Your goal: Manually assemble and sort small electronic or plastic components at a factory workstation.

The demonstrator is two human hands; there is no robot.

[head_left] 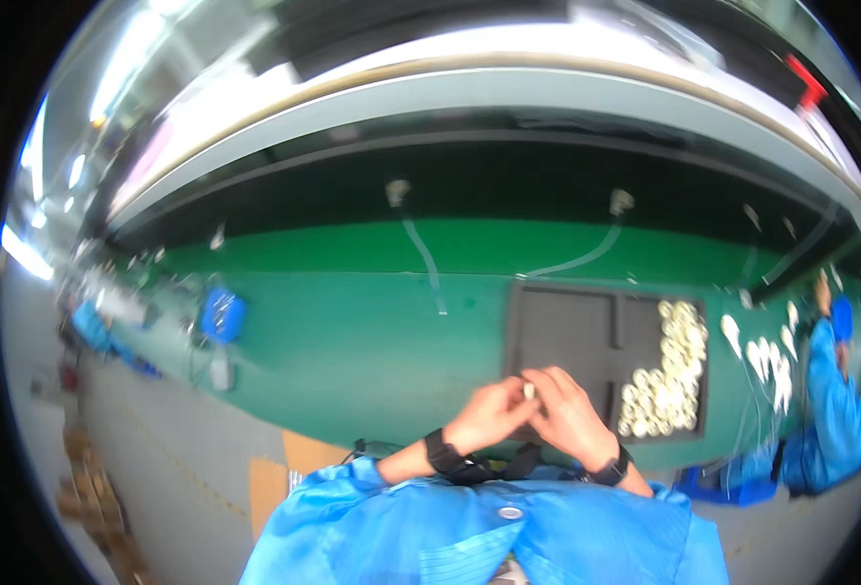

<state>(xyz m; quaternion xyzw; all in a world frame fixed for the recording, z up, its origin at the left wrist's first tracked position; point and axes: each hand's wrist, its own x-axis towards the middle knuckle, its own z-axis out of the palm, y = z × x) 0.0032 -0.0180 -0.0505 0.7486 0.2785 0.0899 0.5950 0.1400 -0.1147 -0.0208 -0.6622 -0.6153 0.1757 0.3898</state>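
Green counter (pixel 352 331) is carrying a dark tray (pixel 562 336); round white pcs (pixel 679 375) are piling up along its R side. L hand (pixel 489 414) & R hand (pixel 572 419) are meeting by its near-L corner, fingers apparently pinching 1 small pale pc (pixel 529 390) betw. them. That one's in progress; done vs. left, can't tell.

Cream-white pieces (pixel 681 369), dark grey tray (pixel 565 336), green tabletop (pixel 352 341), blue jacket (pixel 382 531)
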